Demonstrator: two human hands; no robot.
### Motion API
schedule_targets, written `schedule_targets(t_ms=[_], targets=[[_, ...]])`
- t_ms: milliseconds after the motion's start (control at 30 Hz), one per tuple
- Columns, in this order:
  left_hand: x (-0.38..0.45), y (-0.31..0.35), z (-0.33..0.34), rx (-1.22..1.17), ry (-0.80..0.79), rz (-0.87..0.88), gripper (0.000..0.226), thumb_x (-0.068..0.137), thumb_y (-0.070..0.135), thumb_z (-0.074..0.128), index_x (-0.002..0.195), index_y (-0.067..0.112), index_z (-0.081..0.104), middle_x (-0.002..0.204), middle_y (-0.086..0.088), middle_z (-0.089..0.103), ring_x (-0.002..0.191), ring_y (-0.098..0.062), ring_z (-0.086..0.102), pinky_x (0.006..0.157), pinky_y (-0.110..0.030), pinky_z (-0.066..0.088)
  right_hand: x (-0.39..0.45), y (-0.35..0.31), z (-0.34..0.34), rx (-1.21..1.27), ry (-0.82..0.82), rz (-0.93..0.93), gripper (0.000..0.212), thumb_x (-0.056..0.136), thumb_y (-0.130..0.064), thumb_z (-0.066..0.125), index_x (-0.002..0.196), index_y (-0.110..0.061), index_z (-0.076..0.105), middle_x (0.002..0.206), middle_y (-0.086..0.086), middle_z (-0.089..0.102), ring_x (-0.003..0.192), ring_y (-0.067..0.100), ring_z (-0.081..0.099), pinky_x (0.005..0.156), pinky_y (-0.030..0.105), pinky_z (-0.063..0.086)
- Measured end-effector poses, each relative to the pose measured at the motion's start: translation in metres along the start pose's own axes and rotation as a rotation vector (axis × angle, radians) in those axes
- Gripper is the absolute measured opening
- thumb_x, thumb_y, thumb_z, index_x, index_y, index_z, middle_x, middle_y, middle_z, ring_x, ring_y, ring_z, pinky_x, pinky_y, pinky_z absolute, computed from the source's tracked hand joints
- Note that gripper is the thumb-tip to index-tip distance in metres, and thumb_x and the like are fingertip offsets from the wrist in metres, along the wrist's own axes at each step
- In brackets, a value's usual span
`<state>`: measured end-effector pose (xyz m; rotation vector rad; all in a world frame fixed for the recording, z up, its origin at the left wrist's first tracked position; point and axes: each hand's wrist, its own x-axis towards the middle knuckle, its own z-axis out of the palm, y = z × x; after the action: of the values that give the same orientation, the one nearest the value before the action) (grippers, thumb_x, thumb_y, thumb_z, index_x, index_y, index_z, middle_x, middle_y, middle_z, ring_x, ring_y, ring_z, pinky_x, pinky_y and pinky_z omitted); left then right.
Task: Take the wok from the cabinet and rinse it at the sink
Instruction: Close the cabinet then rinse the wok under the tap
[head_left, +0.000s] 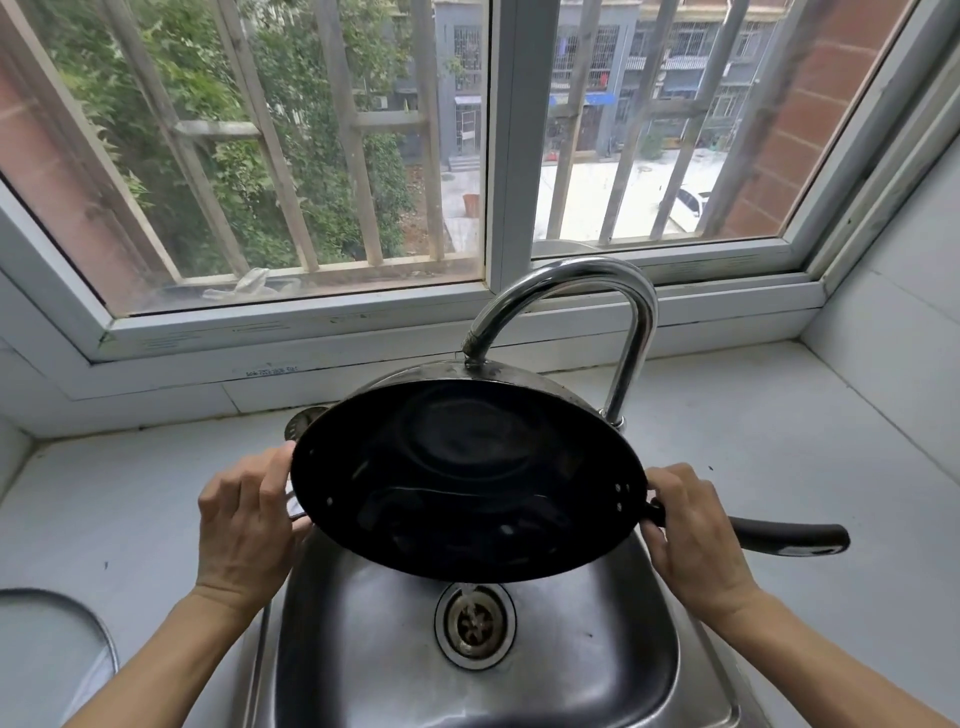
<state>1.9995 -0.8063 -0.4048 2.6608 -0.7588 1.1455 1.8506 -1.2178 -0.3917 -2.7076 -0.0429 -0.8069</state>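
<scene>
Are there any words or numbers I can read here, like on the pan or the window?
None can be read.
White window frame: a small printed strip, too blurred to read.
Round black metal wok: no writing shows.
Curved chrome tap: no writing shows.

- The wok (467, 478) is held tilted over the steel sink (613, 623), under the tap (571, 291).
- Left hand (244, 525) grips the small side handle; right hand (691, 540) grips the long handle's base.
- Water seems to trickle toward the drain (474, 623).
</scene>
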Motion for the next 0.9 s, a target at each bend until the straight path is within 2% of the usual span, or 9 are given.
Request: schedule_targets(t_ms=[133, 267, 467, 567, 633, 700, 767, 833, 900], targets=[[-0.008, -0.002, -0.002, 0.023, -0.007, -0.016, 0.072, 0.1, 0.06, 0.023, 0.138, -0.001, 0.033, 0.117, -0.02, 0.045, 0.102, -0.039, 0.045, 0.082, -0.046, 0.031, 0.011, -0.005, 0.002, -0.017, -0.015, -0.025, 0.057, 0.061, 0.008, 0.057, 0.112, -0.014, 0.044, 0.094, 0.001, 0.042, 0.072, 0.021, 0.036, 0.067, 0.032, 0.031], [-0.019, -0.005, -0.001, 0.041, 0.008, -0.035, 0.074, 0.099, 0.061, 0.024, 0.137, -0.002, 0.033, 0.117, -0.02, 0.045, 0.102, -0.039, 0.044, 0.082, -0.046, 0.031, 0.019, -0.007, 0.005, -0.02, -0.051, -0.032, 0.071, 0.051, 0.02, 0.066, 0.111, -0.012, 0.045, 0.092, 0.006, 0.047, 0.073, 0.02, 0.036, 0.067, 0.031, 0.031], [-0.022, -0.009, -0.003, 0.026, -0.002, -0.049, 0.071, 0.097, 0.057, 0.034, 0.137, -0.001, 0.034, 0.119, -0.02, 0.046, 0.104, -0.039, 0.045, 0.084, -0.046, 0.032, 0.021, -0.008, 0.005, -0.006, -0.078, -0.036, 0.073, 0.051, 0.02, 0.067, 0.112, -0.012, 0.045, 0.097, 0.004, 0.045, 0.074, 0.021, 0.037, 0.068, 0.031, 0.032], [-0.019, -0.01, -0.003, 0.027, -0.012, -0.033, 0.073, 0.083, 0.045, 0.048, 0.139, 0.002, 0.032, 0.121, -0.019, 0.045, 0.103, -0.039, 0.046, 0.084, -0.045, 0.033, 0.014, -0.007, 0.008, 0.011, -0.084, -0.014, 0.074, 0.053, 0.02, 0.07, 0.113, -0.014, 0.044, 0.099, -0.001, 0.041, 0.072, 0.023, 0.041, 0.068, 0.031, 0.035], [-0.017, -0.012, -0.003, 0.037, -0.028, -0.01, 0.075, 0.079, 0.043, 0.05, 0.14, 0.003, 0.031, 0.12, -0.019, 0.045, 0.102, -0.038, 0.046, 0.084, -0.044, 0.033, 0.008, -0.006, 0.009, 0.019, -0.086, 0.005, 0.073, 0.054, 0.019, 0.071, 0.114, -0.015, 0.045, 0.099, -0.001, 0.041, 0.071, 0.025, 0.042, 0.067, 0.032, 0.036], [-0.016, -0.012, -0.003, 0.027, -0.045, 0.008, 0.069, 0.09, 0.047, 0.044, 0.139, 0.001, 0.032, 0.119, -0.019, 0.045, 0.101, -0.038, 0.046, 0.084, -0.045, 0.034, 0.004, -0.004, 0.01, 0.025, -0.077, 0.011, 0.071, 0.055, 0.017, 0.071, 0.114, -0.013, 0.046, 0.098, 0.0, 0.044, 0.073, 0.023, 0.041, 0.068, 0.033, 0.035], [-0.014, -0.01, -0.002, 0.003, -0.067, 0.005, 0.068, 0.1, 0.055, 0.029, 0.138, -0.001, 0.035, 0.12, -0.02, 0.046, 0.102, -0.039, 0.046, 0.084, -0.045, 0.035, 0.001, -0.002, 0.011, 0.022, -0.053, -0.005, 0.061, 0.061, 0.011, 0.067, 0.114, -0.013, 0.047, 0.098, 0.001, 0.046, 0.076, 0.021, 0.041, 0.069, 0.033, 0.034], [-0.011, -0.007, -0.002, -0.011, -0.087, 0.003, 0.07, 0.1, 0.058, 0.025, 0.139, 0.0, 0.034, 0.121, -0.02, 0.045, 0.103, -0.038, 0.046, 0.084, -0.045, 0.036, 0.001, 0.0, 0.012, 0.016, -0.039, -0.013, 0.053, 0.065, 0.002, 0.059, 0.114, -0.014, 0.046, 0.099, 0.0, 0.046, 0.078, 0.022, 0.043, 0.07, 0.034, 0.035], [-0.01, -0.004, -0.003, -0.014, -0.089, 0.007, 0.07, 0.1, 0.058, 0.025, 0.139, 0.001, 0.034, 0.121, -0.019, 0.046, 0.104, -0.038, 0.047, 0.084, -0.044, 0.036, 0.001, 0.001, 0.013, 0.004, -0.034, -0.005, 0.054, 0.063, 0.004, 0.059, 0.113, -0.013, 0.046, 0.099, 0.002, 0.047, 0.079, 0.023, 0.042, 0.071, 0.034, 0.034]])
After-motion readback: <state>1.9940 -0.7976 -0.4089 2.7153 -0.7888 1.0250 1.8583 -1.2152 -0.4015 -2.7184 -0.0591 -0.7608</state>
